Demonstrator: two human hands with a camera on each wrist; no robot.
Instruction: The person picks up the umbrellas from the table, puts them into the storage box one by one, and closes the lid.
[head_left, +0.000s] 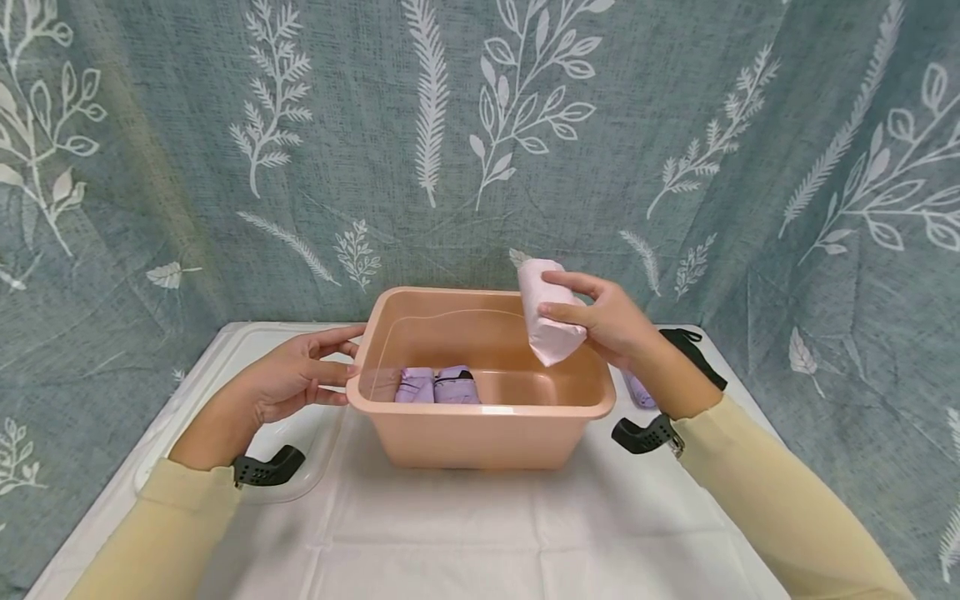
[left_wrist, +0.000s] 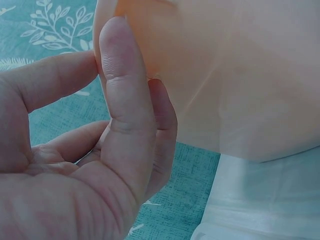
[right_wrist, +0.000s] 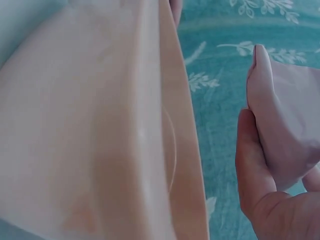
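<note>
A pale pink soft packet with a folded end is gripped by my right hand above the right side of a peach plastic tub. In the right wrist view, the packet lies against the fingers, beyond the tub's rim. My left hand holds the tub's left rim with its fingertips. Up close in the left wrist view, digits of this left hand lie on both sides of the rim. Two lilac bundles sit side by side inside the tub at the left.
A whitish translucent lid or tray lies under my left arm. Right of the tub, partly behind my right arm, are a lilac item and a black cloth item. A white cloth covers the table, with a patterned curtain behind.
</note>
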